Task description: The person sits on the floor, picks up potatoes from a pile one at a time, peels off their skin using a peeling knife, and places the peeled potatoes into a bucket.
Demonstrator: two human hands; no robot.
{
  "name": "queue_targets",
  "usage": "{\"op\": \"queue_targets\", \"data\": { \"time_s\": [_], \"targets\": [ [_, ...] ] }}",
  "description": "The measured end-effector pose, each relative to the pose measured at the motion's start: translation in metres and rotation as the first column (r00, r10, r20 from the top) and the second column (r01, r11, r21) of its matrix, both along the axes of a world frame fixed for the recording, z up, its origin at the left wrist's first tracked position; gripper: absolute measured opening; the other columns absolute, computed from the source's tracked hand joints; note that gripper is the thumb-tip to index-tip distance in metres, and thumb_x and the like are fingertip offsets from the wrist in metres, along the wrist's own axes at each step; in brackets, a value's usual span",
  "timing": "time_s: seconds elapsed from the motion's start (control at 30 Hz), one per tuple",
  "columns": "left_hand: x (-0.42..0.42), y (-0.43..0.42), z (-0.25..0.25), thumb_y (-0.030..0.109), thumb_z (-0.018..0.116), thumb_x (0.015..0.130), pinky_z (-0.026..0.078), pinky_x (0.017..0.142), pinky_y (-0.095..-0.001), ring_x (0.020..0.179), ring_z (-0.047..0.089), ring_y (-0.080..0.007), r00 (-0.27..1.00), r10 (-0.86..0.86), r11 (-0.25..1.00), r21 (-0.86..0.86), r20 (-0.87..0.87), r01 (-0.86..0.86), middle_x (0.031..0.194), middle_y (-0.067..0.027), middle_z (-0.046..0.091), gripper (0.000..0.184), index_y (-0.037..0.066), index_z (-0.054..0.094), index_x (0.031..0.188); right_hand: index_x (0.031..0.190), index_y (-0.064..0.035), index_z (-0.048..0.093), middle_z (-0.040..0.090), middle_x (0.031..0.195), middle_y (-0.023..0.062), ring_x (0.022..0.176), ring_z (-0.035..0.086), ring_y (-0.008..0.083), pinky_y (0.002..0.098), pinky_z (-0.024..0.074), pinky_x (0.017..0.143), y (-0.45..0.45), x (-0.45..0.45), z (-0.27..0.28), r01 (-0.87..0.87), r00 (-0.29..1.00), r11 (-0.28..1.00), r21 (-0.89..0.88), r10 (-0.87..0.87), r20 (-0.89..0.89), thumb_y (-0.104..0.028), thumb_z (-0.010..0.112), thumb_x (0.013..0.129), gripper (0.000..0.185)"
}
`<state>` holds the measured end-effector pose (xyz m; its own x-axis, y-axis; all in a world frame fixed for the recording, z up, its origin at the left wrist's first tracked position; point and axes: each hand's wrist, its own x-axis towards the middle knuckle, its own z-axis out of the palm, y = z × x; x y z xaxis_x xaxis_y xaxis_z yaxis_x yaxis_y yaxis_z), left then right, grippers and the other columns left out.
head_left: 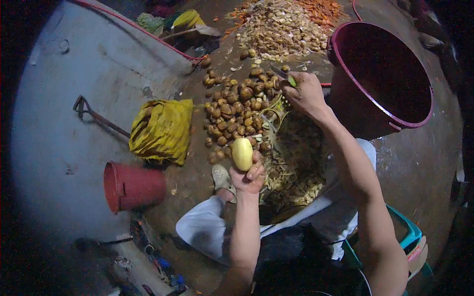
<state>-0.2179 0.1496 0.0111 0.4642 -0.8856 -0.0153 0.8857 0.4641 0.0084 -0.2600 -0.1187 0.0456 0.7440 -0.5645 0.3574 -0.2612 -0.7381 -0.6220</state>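
Note:
My left hand [248, 178] is closed around a peeled, pale yellow potato [242, 154], held upright over the near edge of a heap of brown unpeeled potatoes [237, 106]. To the right and farther forward, my right hand [307, 93] grips a small knife [279, 72] with a dark blade pointing to the left; a bit of green [292, 81] shows at its fingers. Below my right hand, peelings [281, 182] lie in a dark pile between my legs.
A large purple tub [340, 111] stands at the right. Cut pale pieces [281, 29] and orange pieces [323, 12] are heaped at the back. On the left are a yellow sack [163, 130], a red bucket [140, 186] and a long-handled tool [106, 122].

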Motion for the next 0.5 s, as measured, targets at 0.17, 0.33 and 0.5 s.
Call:
{"op": "queue_targets", "data": {
  "time_s": [0.17,0.33,0.5],
  "targets": [
    [-0.007,-0.024,-0.008,0.031,0.041,0.094,0.038,0.041,-0.0252,0.043,0.049,-0.0168,0.998,-0.016,0.989,0.146,0.061,0.007,0.088,-0.0245,0.057,0.048,0.000,0.039,0.131,0.084,-0.0042,0.060,0.061,0.078,0.0189,0.076,0.060,0.0397,0.0480,0.0472,0.067,-0.016,-0.022,-0.001,0.054,0.995,0.998,0.037,-0.056,0.082,-0.026,0.071,0.072,0.027],
    [-0.022,-0.056,-0.034,0.027,0.045,0.095,0.036,0.040,-0.0226,0.041,0.048,-0.0099,0.981,-0.191,0.976,-0.117,-0.036,0.185,0.077,-0.0169,0.054,0.044,-0.001,0.041,0.129,0.078,-0.0024,0.058,0.059,0.072,0.0197,0.072,0.059,0.0402,0.0485,0.0464,0.065,-0.041,-0.047,-0.002,0.117,0.987,0.992,0.046,-0.122,0.108,-0.024,0.069,0.071,0.026],
    [-0.033,-0.083,-0.048,0.027,0.044,0.095,0.034,0.041,-0.0214,0.041,0.046,-0.0100,0.973,-0.228,0.971,0.072,0.021,0.226,0.076,-0.0148,0.054,0.044,-0.001,0.042,0.129,0.077,0.0001,0.058,0.058,0.069,0.0209,0.068,0.059,0.0399,0.0470,0.0475,0.063,-0.070,-0.074,0.001,0.249,0.930,0.958,0.141,-0.277,0.241,-0.022,0.064,0.069,0.024]
  ]
}}
